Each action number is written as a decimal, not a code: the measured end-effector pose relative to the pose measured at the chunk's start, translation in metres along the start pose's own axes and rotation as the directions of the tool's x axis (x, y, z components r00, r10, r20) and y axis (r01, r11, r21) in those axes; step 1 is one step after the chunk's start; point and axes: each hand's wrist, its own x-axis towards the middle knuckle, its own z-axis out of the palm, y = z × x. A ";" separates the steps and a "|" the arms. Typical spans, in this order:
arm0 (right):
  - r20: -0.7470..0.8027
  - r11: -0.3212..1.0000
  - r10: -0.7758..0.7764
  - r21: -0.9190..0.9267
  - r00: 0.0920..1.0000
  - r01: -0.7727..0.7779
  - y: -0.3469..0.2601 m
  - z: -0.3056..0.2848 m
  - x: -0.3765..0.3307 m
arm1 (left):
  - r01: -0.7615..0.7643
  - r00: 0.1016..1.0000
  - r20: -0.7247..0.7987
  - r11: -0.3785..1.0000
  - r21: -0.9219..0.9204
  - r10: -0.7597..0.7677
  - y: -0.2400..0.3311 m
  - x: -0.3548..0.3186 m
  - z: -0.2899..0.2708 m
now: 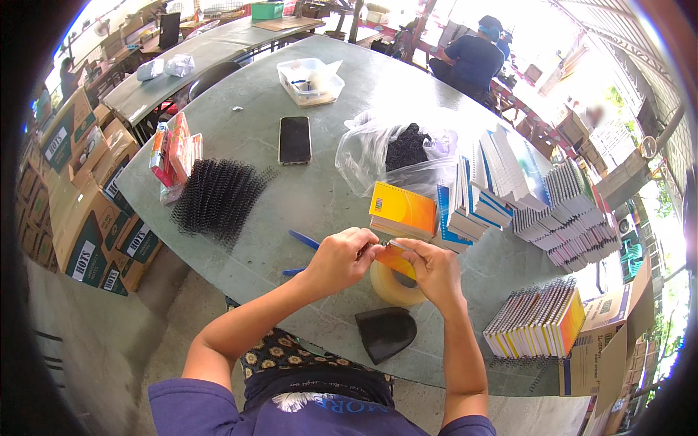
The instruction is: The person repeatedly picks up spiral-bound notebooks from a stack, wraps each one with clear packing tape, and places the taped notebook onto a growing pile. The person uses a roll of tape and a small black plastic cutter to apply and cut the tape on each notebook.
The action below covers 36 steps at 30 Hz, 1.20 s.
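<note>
Right hand pinches orange notebook; bag holds black coils.

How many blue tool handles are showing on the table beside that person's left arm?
2: one, the upper handle, left of the left hand; the other, the lower handle, by the wrist. More may be hidden beneath the arm.

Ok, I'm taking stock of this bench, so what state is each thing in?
Left hand: fingers pinched at orange notepad's edge
Right hand: gripping orange notepad
Phone: flat, screen dark
Plastic tub: lidless, holding items
Tape roll: lying on its side
Blue-handled tool: handles apart, partly hidden
Black coils: piled loose
Spiral notebooks: bound, lined up
Cardboard box: flaps open
</note>
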 end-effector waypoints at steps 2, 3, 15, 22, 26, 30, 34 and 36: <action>-0.012 1.000 -0.027 -0.002 1.000 0.027 0.001 0.001 -0.001 | 0.100 0.994 0.056 0.990 -0.098 -0.095 0.003 0.003 0.000; -0.019 0.999 -0.040 -0.005 0.999 0.040 0.001 0.001 -0.001 | 0.232 0.968 0.144 0.951 -0.204 -0.205 0.010 0.007 -0.003; -0.038 0.994 -0.092 -0.061 0.995 0.090 -0.005 -0.002 -0.004 | 0.262 0.898 0.367 0.965 -0.005 -0.242 0.000 0.027 -0.024; -0.243 0.985 -0.171 -0.065 0.955 0.160 0.000 0.016 0.002 | 0.149 0.928 0.332 0.986 0.080 -0.168 0.003 0.026 -0.014; -0.186 0.987 -0.150 0.019 0.971 0.157 0.002 0.015 -0.002 | 0.041 0.952 0.302 0.998 0.042 -0.052 -0.003 0.023 -0.016; -0.124 0.984 -0.114 0.121 0.986 0.129 -0.001 0.007 0.000 | -0.003 0.942 0.332 0.985 0.171 -0.055 0.000 0.033 -0.015; -0.194 0.987 -0.080 0.120 0.978 0.105 -0.001 0.012 0.001 | -0.380 0.907 0.334 0.838 0.392 0.256 0.027 -0.024 0.022; -0.276 0.990 -0.107 0.062 0.955 0.129 -0.004 0.009 0.002 | -0.219 0.860 0.509 0.935 0.280 0.049 0.030 -0.072 0.057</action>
